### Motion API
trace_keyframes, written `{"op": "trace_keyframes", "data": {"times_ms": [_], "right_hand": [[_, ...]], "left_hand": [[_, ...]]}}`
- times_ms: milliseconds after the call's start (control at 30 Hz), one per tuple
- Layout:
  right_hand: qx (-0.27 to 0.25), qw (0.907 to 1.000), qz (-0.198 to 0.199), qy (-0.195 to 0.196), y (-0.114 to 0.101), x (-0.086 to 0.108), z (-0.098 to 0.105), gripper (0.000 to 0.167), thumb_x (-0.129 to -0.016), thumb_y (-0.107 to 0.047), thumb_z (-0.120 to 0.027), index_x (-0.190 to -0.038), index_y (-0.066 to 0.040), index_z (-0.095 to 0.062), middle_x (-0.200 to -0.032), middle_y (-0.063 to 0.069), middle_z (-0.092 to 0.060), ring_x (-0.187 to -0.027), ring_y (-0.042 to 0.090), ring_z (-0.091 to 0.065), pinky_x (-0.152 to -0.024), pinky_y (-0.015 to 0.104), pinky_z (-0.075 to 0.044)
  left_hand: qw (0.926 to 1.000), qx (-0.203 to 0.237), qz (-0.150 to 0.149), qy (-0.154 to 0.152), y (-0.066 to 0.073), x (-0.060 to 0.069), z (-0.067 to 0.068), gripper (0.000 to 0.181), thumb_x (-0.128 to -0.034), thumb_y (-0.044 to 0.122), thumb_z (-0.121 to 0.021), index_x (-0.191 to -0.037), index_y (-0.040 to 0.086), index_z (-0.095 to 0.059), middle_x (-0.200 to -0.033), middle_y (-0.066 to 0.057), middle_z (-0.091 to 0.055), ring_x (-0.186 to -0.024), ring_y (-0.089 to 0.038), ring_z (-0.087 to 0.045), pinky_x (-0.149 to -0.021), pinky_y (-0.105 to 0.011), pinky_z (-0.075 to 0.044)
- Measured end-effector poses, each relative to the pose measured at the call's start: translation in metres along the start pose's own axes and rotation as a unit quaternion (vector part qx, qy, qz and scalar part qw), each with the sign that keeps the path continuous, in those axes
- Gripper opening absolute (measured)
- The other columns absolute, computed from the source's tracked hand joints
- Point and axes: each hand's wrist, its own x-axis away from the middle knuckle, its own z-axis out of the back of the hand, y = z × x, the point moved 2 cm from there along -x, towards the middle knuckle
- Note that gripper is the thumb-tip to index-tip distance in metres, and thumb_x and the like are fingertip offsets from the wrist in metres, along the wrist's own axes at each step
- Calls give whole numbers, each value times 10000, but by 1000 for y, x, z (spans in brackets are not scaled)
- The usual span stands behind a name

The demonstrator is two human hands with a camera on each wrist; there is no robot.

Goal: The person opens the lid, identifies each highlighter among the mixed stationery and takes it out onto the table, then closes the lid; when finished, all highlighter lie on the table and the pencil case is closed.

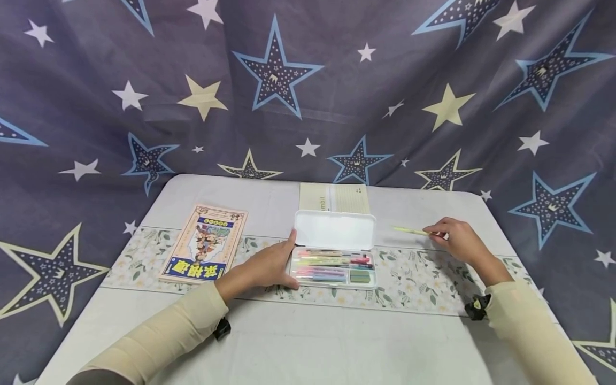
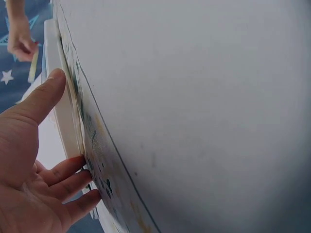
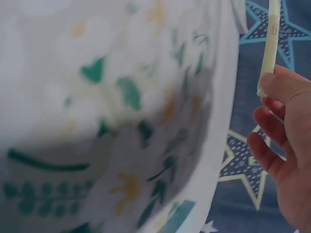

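A white pencil case [image 1: 336,286] lies on the table with its lid raised. Several coloured pens [image 1: 321,262] fill it, and a green block [image 1: 359,276] sits in its small front-right compartment. My left hand [image 1: 271,263] rests against the case's left end, thumb at the front corner and fingers toward the lid. In the left wrist view, the fingers [image 2: 68,184] are fairly straight and touch the case's edge. Off to the right of the case, my right hand [image 1: 454,238] pinches a pale yellow pen [image 3: 270,46] by one end. The pen is above the table, its free end pointing left.
To the left lies a book [image 1: 204,243] with a colourful cover. Behind the case's lid is a pale yellow notebook [image 1: 348,198]. A floral runner [image 1: 409,283] crosses the white table [image 1: 308,337], and a star-patterned curtain [image 1: 308,128] hangs behind.
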Motion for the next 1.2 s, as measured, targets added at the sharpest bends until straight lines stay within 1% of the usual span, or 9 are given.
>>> {"op": "trace_keyframes", "data": {"times_ms": [100,167,367,500,800,1000,1100,1200], "right_hand": [[-48,9995,-143,-274,8,4,-6,198,-861,-24,-772,-1050,-69,-810,-894,93,-722,-751,234,-680,-653,427,-563],[-77,9989,-171,-438,10,6,-9,191,-866,-18,-764,-1044,-68,-812,-893,86,-729,-772,244,-688,-685,443,-572],[-100,9959,-300,-853,14,12,-17,196,-886,-19,-749,-1059,-87,-811,-902,46,-731,-802,222,-687,-719,423,-584],[-111,9936,-422,-1045,16,12,-18,205,-905,-19,-727,-1083,-84,-804,-911,48,-726,-810,220,-681,-730,425,-582],[-104,9920,-524,-1145,15,13,-20,205,-916,-21,-700,-1085,-76,-801,-909,48,-718,-782,186,-660,-682,378,-552],[-35,9916,-572,-1159,15,11,-18,192,-924,-64,-700,-1090,-75,-795,-938,65,-723,-814,210,-674,-720,425,-568],[-55,9919,-585,-1129,13,9,-14,187,-917,-69,-714,-1088,-57,-787,-926,66,-716,-797,199,-665,-712,423,-567],[-76,9936,-486,-1016,9,6,-9,196,-905,-49,-727,-1093,-38,-779,-913,71,-709,-777,189,-659,-691,405,-566]], "left_hand": [[10000,64,6,-13,1,1,1,1412,-718,524,-896,-1622,4,56,-1631,-223,-340,-1476,-359,-412,-1188,-476,-387],[10000,68,15,-32,2,1,2,1413,-717,528,-894,-1622,5,56,-1631,-223,-341,-1477,-360,-410,-1189,-478,-385],[10000,35,-12,-29,2,1,2,1416,-716,537,-891,-1620,-3,55,-1627,-227,-346,-1470,-358,-422,-1180,-474,-397],[10000,30,-29,-10,2,1,2,1420,-713,539,-892,-1619,-2,58,-1629,-225,-344,-1468,-355,-425,-1178,-471,-400],[10000,13,-73,-8,1,0,1,1422,-713,542,-891,-1617,-10,57,-1625,-232,-348,-1463,-360,-430,-1172,-474,-407],[10000,-33,-59,9,1,0,1,1419,-713,547,-889,-1618,-14,49,-1622,-234,-352,-1463,-359,-431,-1173,-471,-407],[10000,-33,-38,0,1,0,1,1418,-714,552,-887,-1619,-8,50,-1623,-232,-352,-1464,-359,-430,-1172,-472,-407],[10000,-13,-28,-13,1,0,1,1418,-715,552,-886,-1620,-4,52,-1625,-230,-349,-1465,-358,-428,-1172,-473,-407]]}}
